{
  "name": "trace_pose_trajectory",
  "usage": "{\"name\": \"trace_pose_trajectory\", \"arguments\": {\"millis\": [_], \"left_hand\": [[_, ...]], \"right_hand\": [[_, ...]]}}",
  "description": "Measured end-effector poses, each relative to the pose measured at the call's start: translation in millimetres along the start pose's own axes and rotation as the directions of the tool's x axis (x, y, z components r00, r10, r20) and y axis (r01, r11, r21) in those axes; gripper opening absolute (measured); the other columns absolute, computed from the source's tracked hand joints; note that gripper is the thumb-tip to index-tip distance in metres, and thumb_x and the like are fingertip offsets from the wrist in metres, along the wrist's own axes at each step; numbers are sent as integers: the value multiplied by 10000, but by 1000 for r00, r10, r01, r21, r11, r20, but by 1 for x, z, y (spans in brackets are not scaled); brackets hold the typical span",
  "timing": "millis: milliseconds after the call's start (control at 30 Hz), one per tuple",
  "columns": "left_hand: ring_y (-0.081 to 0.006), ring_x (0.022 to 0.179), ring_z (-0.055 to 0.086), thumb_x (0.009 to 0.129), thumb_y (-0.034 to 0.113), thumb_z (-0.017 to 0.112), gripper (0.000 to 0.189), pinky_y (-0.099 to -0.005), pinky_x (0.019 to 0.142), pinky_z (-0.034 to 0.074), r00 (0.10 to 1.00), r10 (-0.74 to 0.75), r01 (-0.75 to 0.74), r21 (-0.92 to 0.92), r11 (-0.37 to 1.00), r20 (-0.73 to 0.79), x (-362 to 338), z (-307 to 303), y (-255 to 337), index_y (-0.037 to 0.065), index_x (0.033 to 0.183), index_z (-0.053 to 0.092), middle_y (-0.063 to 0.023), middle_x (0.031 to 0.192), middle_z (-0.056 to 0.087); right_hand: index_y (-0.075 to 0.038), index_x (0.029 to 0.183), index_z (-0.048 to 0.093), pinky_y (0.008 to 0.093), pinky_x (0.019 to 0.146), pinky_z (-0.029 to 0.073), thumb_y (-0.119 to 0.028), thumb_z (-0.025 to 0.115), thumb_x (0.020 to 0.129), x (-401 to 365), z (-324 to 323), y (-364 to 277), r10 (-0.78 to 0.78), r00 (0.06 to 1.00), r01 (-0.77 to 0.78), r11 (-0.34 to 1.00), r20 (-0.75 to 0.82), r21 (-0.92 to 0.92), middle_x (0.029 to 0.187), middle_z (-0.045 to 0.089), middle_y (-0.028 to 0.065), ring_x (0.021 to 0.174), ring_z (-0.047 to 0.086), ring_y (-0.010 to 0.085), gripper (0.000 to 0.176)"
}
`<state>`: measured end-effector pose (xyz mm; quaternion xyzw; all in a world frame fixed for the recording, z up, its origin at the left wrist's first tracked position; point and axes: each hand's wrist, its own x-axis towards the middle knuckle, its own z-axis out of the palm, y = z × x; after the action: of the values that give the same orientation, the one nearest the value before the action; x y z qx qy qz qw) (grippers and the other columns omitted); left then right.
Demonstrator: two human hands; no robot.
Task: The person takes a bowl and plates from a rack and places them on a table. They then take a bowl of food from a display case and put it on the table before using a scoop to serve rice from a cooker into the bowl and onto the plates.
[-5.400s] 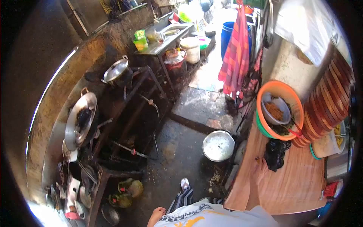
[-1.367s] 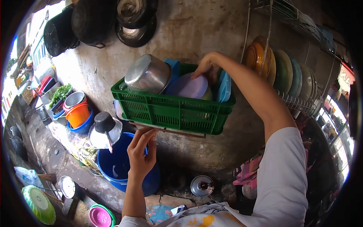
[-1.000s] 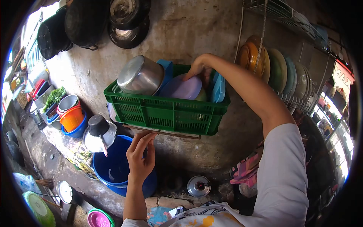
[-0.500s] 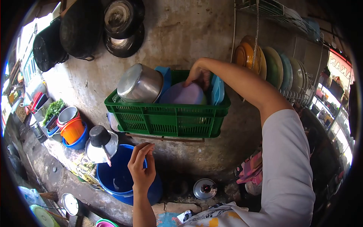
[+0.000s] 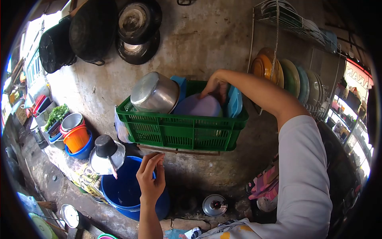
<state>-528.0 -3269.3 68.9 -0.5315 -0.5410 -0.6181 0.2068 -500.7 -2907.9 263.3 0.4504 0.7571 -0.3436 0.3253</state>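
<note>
My right hand [image 5: 217, 88] reaches down into the green crate [image 5: 181, 131], its fingers on the rim of a purple bowl [image 5: 197, 106]; some fingertips are hidden inside. Left of the bowl, a silver pot [image 5: 154, 93] lies tilted in the crate, with a blue plastic piece [image 5: 180, 85] behind it. Another light blue item [image 5: 234, 102] stands at the crate's right end. My left hand [image 5: 151, 177] is raised in front of the large blue bucket [image 5: 127, 185], fingers bent and curled together, with nothing visible in them.
Black pans [image 5: 139, 24] hang on the wall at upper left. A wire rack [image 5: 318, 105] with upright plates [image 5: 289, 75] is on the right. Orange and blue buckets [image 5: 77, 139] and a black dipper [image 5: 106, 146] on a metal lid sit at left. A lidded pot [image 5: 215, 205] is below.
The view has shifted, so the crate and wall appear lower and farther right. My right hand remains at the purple bowl; my left hand keeps nearly the same pose.
</note>
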Motion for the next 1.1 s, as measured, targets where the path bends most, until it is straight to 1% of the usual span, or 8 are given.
{"name": "trace_pose_trajectory", "arguments": {"millis": [67,233,333,567,633,867,967,1100], "left_hand": [[-198,780,629,766,-158,518,299,-259,684,495,1000,3,-3,6,1000,-21,4,0,-2,-15,1005,626,-124,922,627],[-197,779,632,787,-164,520,271,-270,689,495,999,-4,4,-2,1000,-48,13,-2,1,-12,979,636,-123,910,638],[-243,870,622,766,-128,541,302,-291,740,493,999,2,0,55,998,-41,24,-8,-10,6,1020,633,-133,983,619],[-348,1220,445,892,129,564,301,-434,994,364,976,200,-150,410,900,-82,96,-10,-33,75,1188,576,-176,1314,479],[-356,1258,412,900,153,567,348,-443,1019,341,980,192,-152,427,891,-51,109,-3,-46,92,1242,545,-182,1355,446],[-403,1216,430,879,184,586,479,-472,1010,327,984,174,-151,394,907,-24,118,14,-66,49,1319,455,-227,1335,443],[-401,1218,428,880,188,583,488,-473,1014,320,983,182,-160,403,901,-17,118,14,-67,54,1329,447,-226,1335,444],[-397,1225,421,877,183,581,505,-473,1020,310,983,185,-164,398,903,-15,117,12,-72,60,1343,430,-220,1339,442]], "right_hand": [[-114,1303,481,426,971,453,-522,585,872,8,-2,2,-30,996,31,1000,79,-4,1296,521,95,1199,488,227,602],[-110,1302,486,433,948,475,-505,600,869,2,1,-2,-62,998,62,998,-6,-29,1297,511,91,1182,497,228,597],[-113,1303,490,428,931,492,-504,621,855,7,-2,-2,-54,998,53,998,-35,-27,1286,516,84,1172,502,228,609],[-114,1303,497,434,934,490,-533,664,808,-5,2,-1,-136,977,121,988,-162,-99,1293,505,92,1164,505,248,669],[-85,1305,472,476,921,482,-507,683,804,6,-7,-4,-125,983,129,992,-132,18,1315,451,146,1169,483,302,688],[-68,1357,392,551,911,471,-491,678,811,4,-3,-24,-120,988,115,991,-98,-61,1363,385,211,1184,461,397,748],[-116,1369,402,546,947,444,-529,589,863,-6,11,-31,-106,987,77,971,-123,-225,1328,477,168,1167,506,349,679],[-124,1370,402,534,949,443,-542,579,865,7,-2,-28,-45,995,59,985,90,-164,1348,469,156,1159,519,333,679]]}}
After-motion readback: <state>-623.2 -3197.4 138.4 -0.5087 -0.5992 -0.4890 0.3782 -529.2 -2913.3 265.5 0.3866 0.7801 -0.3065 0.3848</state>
